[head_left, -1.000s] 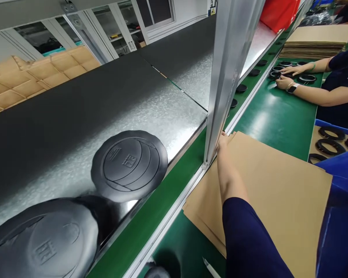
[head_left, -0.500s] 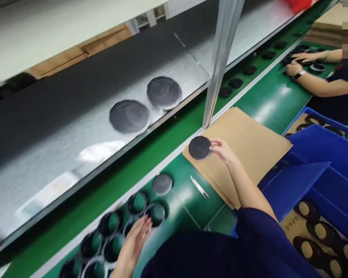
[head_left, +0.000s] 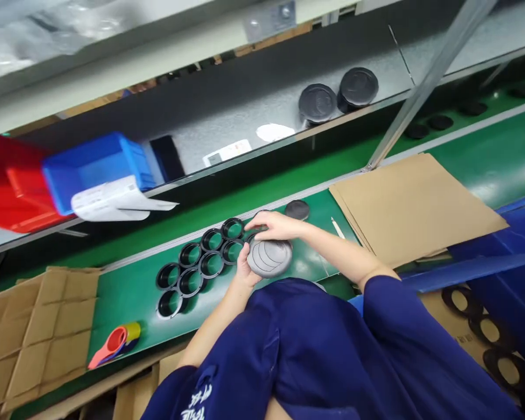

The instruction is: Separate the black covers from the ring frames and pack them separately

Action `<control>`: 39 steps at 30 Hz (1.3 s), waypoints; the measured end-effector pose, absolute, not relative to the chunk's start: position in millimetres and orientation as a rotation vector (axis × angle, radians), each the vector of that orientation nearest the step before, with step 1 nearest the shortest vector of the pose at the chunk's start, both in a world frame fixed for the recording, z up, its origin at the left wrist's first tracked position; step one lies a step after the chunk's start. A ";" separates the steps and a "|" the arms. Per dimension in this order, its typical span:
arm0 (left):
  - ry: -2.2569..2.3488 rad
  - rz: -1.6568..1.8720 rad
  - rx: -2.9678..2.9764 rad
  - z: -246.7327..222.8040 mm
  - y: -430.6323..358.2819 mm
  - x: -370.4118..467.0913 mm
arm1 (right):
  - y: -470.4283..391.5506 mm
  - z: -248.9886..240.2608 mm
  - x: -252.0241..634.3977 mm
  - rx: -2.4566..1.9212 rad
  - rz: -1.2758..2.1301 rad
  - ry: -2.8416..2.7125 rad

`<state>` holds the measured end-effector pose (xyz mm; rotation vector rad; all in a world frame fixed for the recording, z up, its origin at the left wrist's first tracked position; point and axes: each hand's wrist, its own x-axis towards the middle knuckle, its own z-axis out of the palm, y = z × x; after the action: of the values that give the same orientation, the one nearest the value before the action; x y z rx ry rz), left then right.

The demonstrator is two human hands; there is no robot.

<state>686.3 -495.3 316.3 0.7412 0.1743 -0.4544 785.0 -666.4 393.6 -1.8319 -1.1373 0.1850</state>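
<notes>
Close in front of my body, a round dark-grey lid (head_left: 270, 259) with curved lines on its face is tilted towards me. My left hand (head_left: 247, 273) grips its left edge, the thumb along the rim. Over its far edge lies my right hand (head_left: 276, 225), fingers bent and thumb at the rim; what is under the palm is hidden. Just left of both hands, several black rings (head_left: 210, 264) stand in rows on the green bench. Behind my right hand, a flat black disc (head_left: 297, 210) lies on the bench.
A white pen-like tool (head_left: 338, 228) and brown cardboard sheets (head_left: 415, 204) lie to the right. Stacked round black parts (head_left: 317, 104) and a blue bin (head_left: 98, 169) sit on the shelf. A tape roll (head_left: 116, 339) is front left; a blue box (head_left: 494, 297) stands right.
My right hand has come left from the cardboard, where it held a black disc, to join my left hand. My left hand has left the rings and now grips the lid. The view has swung left.
</notes>
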 end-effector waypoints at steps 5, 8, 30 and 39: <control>0.082 -0.019 0.686 333.7 -462.1 654.6 | -637.4 370.8 710.2 -1.900 -0.496 -0.628; 0.067 0.099 0.675 345.5 -447.0 641.4 | -616.1 350.7 684.0 -1.974 -0.544 -0.748; 0.149 0.100 0.498 339.1 -464.3 606.1 | -619.7 340.8 671.4 -1.761 -0.050 -0.529; 0.325 0.089 0.474 321.0 -476.7 626.2 | -627.1 312.0 663.8 -2.071 -0.140 -0.957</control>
<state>626.2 -476.7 321.0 0.4739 0.3247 0.0893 663.8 -627.1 312.0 -2.0711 -0.9567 -0.1401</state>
